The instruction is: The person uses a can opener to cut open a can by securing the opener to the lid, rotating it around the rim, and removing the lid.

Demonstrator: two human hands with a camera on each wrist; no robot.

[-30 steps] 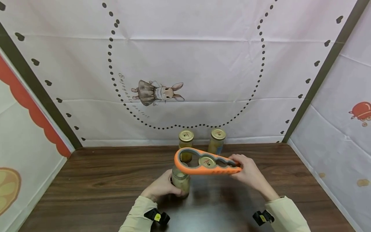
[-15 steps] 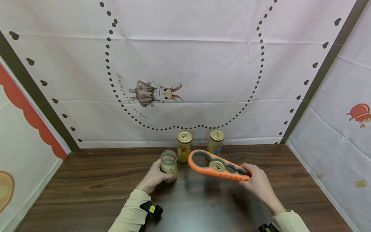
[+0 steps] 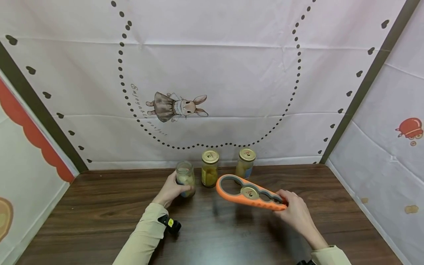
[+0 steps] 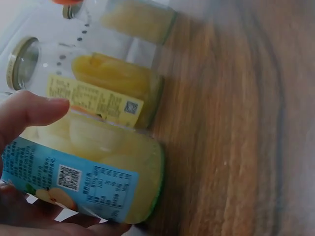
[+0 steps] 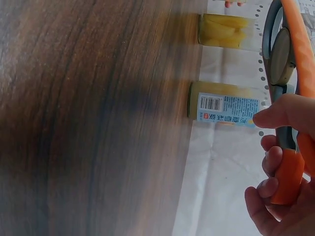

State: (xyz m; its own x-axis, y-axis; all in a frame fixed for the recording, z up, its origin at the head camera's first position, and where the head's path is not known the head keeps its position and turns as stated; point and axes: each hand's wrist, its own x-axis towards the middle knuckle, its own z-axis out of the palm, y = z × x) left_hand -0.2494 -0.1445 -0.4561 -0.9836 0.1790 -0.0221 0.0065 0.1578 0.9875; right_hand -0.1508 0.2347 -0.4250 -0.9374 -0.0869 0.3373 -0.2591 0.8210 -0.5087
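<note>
At the back of the table my left hand (image 3: pixel 168 191) holds an uncovered glass jar (image 3: pixel 184 173), fingers and thumb around its side. Pale fruit and a blue label (image 4: pixel 74 179) show on this jar in the left wrist view. Whether its base touches the wood is unclear. My right hand (image 3: pixel 296 211) grips the handle end of an orange and grey jar opener (image 3: pixel 232 197), raised above the table. A gold lid (image 3: pixel 249 193) sits caught between the opener's arms, also visible in the right wrist view.
Two lidded fruit jars stand along the back: a yellow-labelled jar (image 3: pixel 210 171) beside the held one, and a blue-labelled jar (image 3: pixel 246 163) farther right. A white printed cloth (image 3: pixel 232 81) hangs behind the dark wooden table (image 3: pixel 109 213).
My left hand has carried the uncovered jar left and back, to beside the yellow-labelled jar. The right hand has drawn the opener, with the lid, away to the right and slightly nearer.
</note>
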